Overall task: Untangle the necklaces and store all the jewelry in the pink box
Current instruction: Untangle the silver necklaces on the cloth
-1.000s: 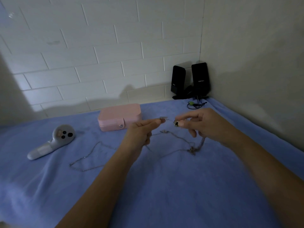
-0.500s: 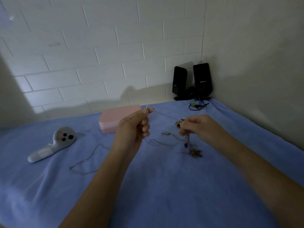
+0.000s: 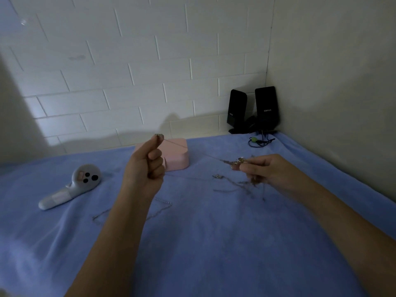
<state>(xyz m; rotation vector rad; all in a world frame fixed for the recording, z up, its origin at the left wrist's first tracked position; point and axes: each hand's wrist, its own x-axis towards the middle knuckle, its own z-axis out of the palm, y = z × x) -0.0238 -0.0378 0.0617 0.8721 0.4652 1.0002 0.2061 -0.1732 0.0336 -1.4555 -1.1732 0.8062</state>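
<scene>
L hand (image 3: pixel 147 168) pinches small silver charm (image 3: pixel 159 136) mid frame, by closed rounded pink box (image 3: pixel 179 156). R hand (image 3: pixel 266 169) fingers clamp tangled silver chains (image 3: pixel 237 162), mid right.

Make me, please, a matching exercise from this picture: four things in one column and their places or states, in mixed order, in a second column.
1. pink box
2. black speakers
3. grey device
4. necklace tangle

A. pinched by the right hand
B. lying on the blue blanket, far left
C. standing in the far right corner
D. closed, behind the left hand, which pinches a chain end

Pairs: 1-D, 2-C, 3-B, 4-A.
</scene>
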